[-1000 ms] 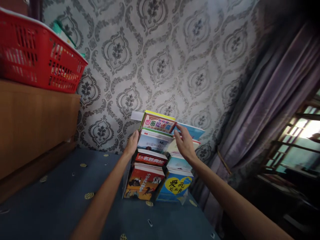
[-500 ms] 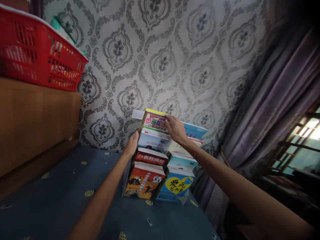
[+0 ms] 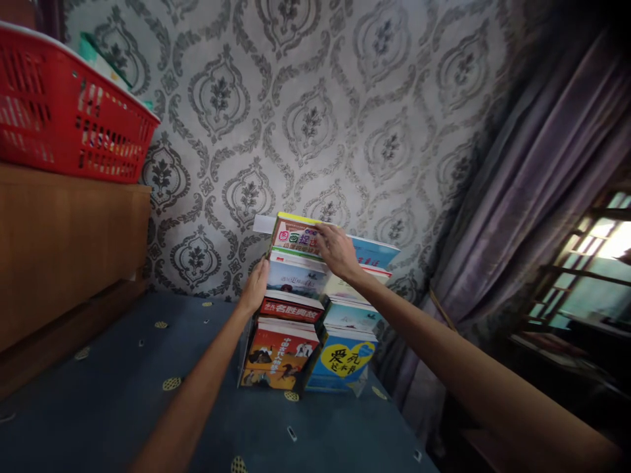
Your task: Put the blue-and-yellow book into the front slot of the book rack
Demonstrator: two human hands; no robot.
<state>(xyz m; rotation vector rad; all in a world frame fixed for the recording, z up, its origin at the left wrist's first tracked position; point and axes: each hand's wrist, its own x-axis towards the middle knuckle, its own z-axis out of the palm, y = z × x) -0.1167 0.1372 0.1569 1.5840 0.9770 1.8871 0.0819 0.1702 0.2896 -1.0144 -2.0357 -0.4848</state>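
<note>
Books stand in two stepped columns on the dark blue patterned cloth (image 3: 207, 348), seemingly in a rack whose frame is mostly hidden. At the top left is a picture book (image 3: 296, 238) with a yellow top edge; my right hand (image 3: 338, 251) grips its upper edge, fingers bent. My left hand (image 3: 255, 286) lies flat against the left side of the stack, its fingers partly hidden. Below are a pale landscape-cover book (image 3: 293, 279), a red book (image 3: 290, 310) and an orange book (image 3: 279, 358). The right column has a light blue book (image 3: 372, 249) and a blue book with a yellow heart (image 3: 342, 361).
A red plastic basket (image 3: 73, 112) sits on a wooden cabinet (image 3: 73, 230) at the left. Behind the books rises a patterned wall (image 3: 310, 131). A purple curtain (image 3: 497, 217) hangs at the right, beside a window (image 3: 586, 263).
The view has shifted slightly, so the books and basket appear a little farther left. Both hands keep their places on the books.
</note>
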